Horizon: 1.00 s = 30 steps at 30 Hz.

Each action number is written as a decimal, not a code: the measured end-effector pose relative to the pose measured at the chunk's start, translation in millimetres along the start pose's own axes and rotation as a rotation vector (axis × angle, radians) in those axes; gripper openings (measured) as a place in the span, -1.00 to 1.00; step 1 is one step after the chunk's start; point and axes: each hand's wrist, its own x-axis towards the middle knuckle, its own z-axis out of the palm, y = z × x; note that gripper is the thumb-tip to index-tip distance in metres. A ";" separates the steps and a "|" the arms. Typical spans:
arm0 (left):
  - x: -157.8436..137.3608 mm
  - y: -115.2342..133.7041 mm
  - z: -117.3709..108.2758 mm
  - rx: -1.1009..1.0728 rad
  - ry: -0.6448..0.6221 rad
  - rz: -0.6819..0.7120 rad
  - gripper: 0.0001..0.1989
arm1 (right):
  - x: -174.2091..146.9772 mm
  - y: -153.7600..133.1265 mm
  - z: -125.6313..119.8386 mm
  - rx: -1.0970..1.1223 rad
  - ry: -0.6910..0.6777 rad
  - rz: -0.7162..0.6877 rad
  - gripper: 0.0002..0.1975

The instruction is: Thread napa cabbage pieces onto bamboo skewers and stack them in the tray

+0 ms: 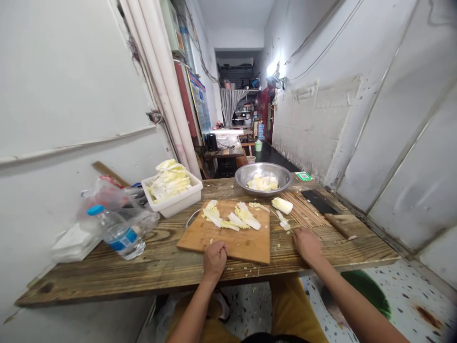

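Observation:
My left hand (215, 259) is closed in a fist at the front edge of the wooden cutting board (235, 245), with nothing showing from its fingers. Several pieces of napa cabbage leaf (246, 216) lie spread over the board's far half. To the right of the board, my right hand (307, 245) is closed on a thin bamboo skewer (292, 232). Pale cabbage pieces (283, 220) are at the skewer's far end, and its tip points away to the left. Beyond them a cabbage heart (282, 206) lies on its side.
A steel bowl (263, 191) with cut cabbage stands behind the board. Loose skewers (303, 212) and a cleaver (330, 212) lie at right. On the left are a white tub (178, 204) of cabbage leaves, a water bottle (119, 238) and plastic bags (110, 197). A green bin (371, 293) stands below.

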 end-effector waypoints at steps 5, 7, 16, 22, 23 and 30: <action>1.5 1.9 -0.3 -0.008 0.025 0.027 -0.78 | -2.5 -6.4 6.0 -0.016 0.042 0.063 -0.77; 1.6 1.9 -0.4 -0.014 0.024 0.019 -0.79 | -6.6 -7.2 8.1 -0.020 0.056 0.096 -0.78; 1.5 -4.3 2.5 -0.043 -0.044 -0.076 -0.80 | -3.9 -1.2 20.9 0.001 0.034 0.092 -0.72; 3.2 -1.6 2.7 -0.059 -0.039 -0.084 -0.78 | -2.7 -0.1 19.4 0.015 0.082 0.041 -0.75; 3.4 -1.3 2.6 -0.063 -0.037 -0.084 -0.78 | -2.8 0.1 19.1 0.014 0.090 0.037 -0.75; 4.4 -2.1 3.0 -0.087 -0.036 -0.069 -0.78 | -2.9 0.9 18.8 0.011 0.129 -0.003 -0.79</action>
